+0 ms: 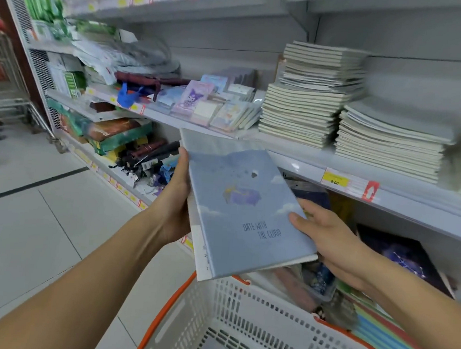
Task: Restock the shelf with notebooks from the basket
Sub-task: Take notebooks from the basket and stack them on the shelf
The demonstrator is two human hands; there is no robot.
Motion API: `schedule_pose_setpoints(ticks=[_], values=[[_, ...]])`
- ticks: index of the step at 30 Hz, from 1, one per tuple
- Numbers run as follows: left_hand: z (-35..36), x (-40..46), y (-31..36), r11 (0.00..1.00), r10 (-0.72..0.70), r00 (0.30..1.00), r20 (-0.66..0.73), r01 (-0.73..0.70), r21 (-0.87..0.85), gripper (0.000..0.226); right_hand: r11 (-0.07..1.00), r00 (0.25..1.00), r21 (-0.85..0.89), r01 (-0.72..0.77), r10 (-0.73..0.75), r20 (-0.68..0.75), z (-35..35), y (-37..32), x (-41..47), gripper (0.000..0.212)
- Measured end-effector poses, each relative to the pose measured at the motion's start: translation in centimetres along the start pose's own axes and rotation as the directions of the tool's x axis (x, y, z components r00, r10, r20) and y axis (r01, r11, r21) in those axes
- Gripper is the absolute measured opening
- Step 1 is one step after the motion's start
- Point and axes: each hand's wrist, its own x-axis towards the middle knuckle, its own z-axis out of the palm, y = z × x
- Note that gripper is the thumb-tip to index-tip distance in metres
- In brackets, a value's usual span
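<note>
shop shelf (292, 162) behind, both hands' grip holds pale blue cloud-print notebooks (243, 215).

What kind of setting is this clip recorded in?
Most likely a shop aisle selling stationery: a yellow price tag on the shelf edge, stacks of notebooks on display, and a white shopping basket below the hands.

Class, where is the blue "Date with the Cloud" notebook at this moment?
In the head view, the notebook sits centre frame, held between the left hand and right hand, above the white basket and below the shelf's notebook stacks.
</note>
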Motion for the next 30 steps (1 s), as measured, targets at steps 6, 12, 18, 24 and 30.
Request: schedule_pose_setpoints(ticks=[6, 12, 18, 24, 30], values=[[4.5, -0.5, 0.4, 0.994, 0.108, 0.989, -0.103, -0.108, 0.011, 0.047, 0.973, 0.969, 0.120, 0.198, -0.176, -0.171, -0.5, -1.0, -0.7, 0.029], [9.7, 0.0, 1.7, 0.859, 0.449, 0.879, -0.160, -0.375, 0.347, 0.031, 0.831, 0.726, -0.072, 0.552, -0.522, -0.448, -2.8, -5.1, -1.3, 0.035], [15.9, 4.9, 3.4, 0.797, 0.422, 0.906, 0.014, -0.379, 0.470, 0.022, 0.783, 0.437, -0.323, 0.532, -0.581, -0.687, -7.7, -8.5, 0.1, 0.035], [22.7, 13.3, 5.7, 0.952, 0.192, 0.978, -0.077, -0.166, 0.256, 0.027, 0.928, 0.618, -0.090, 0.361, -0.311, -0.722, -15.1, -11.6, 2.1, 0.015], [24.1, 18.6, 4.9, 0.982, 0.156, 0.963, -0.219, -0.126, 0.144, 0.013, 0.961, 0.728, -0.236, 0.147, -0.266, -0.632, -18.1, -10.2, 3.1, 0.040]])
